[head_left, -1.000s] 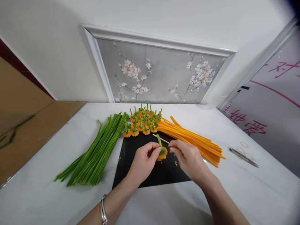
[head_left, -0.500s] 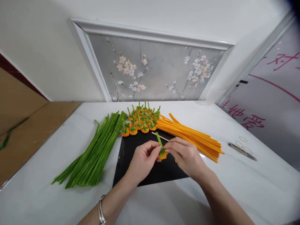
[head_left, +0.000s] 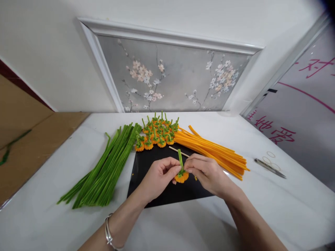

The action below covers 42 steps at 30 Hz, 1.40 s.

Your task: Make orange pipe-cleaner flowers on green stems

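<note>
Above the black mat [head_left: 162,195], a small orange pumpkin [head_left: 181,177] with a green stem pointing up is between both hands. My left hand [head_left: 162,177] pinches it from the left, thumb and forefinger at the green base. On the other side, my right hand [head_left: 205,173] has its fingertips pressed together at the green part. A thin wooden stick [head_left: 178,151] lies behind the stem, its right end hidden by my right hand. Several finished orange pumpkins [head_left: 161,141] with green stems stand grouped at the mat's back edge.
Green fuzzy stems [head_left: 104,174] lie bundled on the white table [head_left: 86,230] at left. Orange fuzzy stems [head_left: 217,151] lie at right, with tweezers [head_left: 270,168] and thin rings [head_left: 270,154] farther right. Brown cardboard [head_left: 34,150] is at far left; a framed panel [head_left: 178,80] stands behind.
The pumpkin's stem has turned more upright and more of its orange body shows below the fingers. My right hand has shifted slightly to the right.
</note>
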Each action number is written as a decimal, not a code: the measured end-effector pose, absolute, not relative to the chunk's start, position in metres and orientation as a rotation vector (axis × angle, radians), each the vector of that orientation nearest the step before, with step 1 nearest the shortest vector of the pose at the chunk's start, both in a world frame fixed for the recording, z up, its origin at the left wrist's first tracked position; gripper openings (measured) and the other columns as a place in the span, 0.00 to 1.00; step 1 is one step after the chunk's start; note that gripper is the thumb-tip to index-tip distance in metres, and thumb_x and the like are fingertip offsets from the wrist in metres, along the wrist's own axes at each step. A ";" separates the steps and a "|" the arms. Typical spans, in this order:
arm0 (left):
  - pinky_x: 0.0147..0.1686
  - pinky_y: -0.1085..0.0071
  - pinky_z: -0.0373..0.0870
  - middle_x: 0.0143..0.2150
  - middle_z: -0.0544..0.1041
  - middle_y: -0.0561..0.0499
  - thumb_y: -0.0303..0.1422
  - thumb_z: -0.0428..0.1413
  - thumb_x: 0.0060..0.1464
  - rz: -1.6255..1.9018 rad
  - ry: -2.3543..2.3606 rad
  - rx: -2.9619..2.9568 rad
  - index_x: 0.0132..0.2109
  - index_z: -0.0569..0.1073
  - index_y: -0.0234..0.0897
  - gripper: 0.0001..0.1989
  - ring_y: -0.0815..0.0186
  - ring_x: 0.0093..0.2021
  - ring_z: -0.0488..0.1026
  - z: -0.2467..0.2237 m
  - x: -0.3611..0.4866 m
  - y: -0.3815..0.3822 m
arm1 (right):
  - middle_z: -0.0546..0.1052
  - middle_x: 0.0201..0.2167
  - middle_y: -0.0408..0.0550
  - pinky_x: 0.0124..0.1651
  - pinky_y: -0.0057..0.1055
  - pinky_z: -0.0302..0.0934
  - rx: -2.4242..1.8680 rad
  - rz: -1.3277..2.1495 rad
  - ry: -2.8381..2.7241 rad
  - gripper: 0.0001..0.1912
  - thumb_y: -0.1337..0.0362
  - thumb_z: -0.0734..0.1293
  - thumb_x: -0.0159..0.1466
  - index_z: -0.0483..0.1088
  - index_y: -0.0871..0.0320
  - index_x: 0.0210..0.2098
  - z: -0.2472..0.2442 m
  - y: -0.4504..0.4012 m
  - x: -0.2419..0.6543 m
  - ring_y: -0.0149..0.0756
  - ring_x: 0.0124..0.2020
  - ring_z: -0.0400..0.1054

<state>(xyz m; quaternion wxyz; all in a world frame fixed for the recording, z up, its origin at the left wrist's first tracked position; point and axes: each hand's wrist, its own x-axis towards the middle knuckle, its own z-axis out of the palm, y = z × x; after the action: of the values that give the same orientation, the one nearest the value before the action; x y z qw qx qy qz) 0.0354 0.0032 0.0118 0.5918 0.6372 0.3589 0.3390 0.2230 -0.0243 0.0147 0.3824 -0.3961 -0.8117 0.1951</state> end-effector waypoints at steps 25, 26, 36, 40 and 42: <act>0.40 0.71 0.68 0.44 0.77 0.47 0.29 0.58 0.54 0.746 0.697 1.382 0.49 0.65 0.38 0.17 0.66 0.41 0.74 0.014 0.031 0.005 | 0.77 0.34 0.48 0.39 0.28 0.66 -0.990 0.680 -1.873 0.10 0.67 0.61 0.67 0.75 0.55 0.38 0.018 -0.026 0.222 0.33 0.36 0.71; 0.38 0.73 0.67 0.42 0.77 0.48 0.29 0.58 0.54 0.750 0.702 1.372 0.48 0.63 0.39 0.16 0.68 0.39 0.74 0.014 0.031 0.005 | 0.77 0.34 0.48 0.39 0.28 0.66 -0.995 0.696 -1.873 0.11 0.67 0.61 0.67 0.75 0.55 0.39 0.017 -0.026 0.223 0.33 0.35 0.71; 0.38 0.73 0.65 0.36 0.74 0.52 0.27 0.57 0.54 0.752 0.720 1.473 0.39 0.65 0.36 0.07 0.69 0.37 0.71 0.012 0.033 0.004 | 0.74 0.33 0.46 0.26 0.24 0.63 -1.186 0.769 -1.756 0.07 0.67 0.63 0.64 0.74 0.56 0.36 0.009 -0.025 0.219 0.28 0.25 0.67; 0.38 0.75 0.65 0.35 0.75 0.53 0.26 0.59 0.52 0.776 0.732 1.371 0.39 0.66 0.35 0.09 0.72 0.35 0.71 0.010 0.036 0.002 | 0.71 0.29 0.45 0.26 0.25 0.62 -1.215 0.730 -1.764 0.07 0.68 0.62 0.64 0.69 0.57 0.30 0.011 -0.028 0.213 0.29 0.25 0.67; 0.38 0.76 0.66 0.34 0.75 0.54 0.25 0.60 0.51 0.795 0.714 1.284 0.39 0.66 0.36 0.10 0.73 0.34 0.71 0.008 0.037 0.001 | 0.69 0.26 0.43 0.26 0.25 0.62 -1.250 0.806 -1.702 0.06 0.68 0.61 0.64 0.66 0.57 0.29 0.011 -0.028 0.211 0.29 0.23 0.67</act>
<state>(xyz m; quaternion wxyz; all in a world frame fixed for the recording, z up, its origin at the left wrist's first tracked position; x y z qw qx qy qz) 0.0372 0.0012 0.0078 0.6711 0.5699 0.3169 0.3528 0.2109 -0.0283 0.0110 0.4265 -0.5002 -0.6811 0.3225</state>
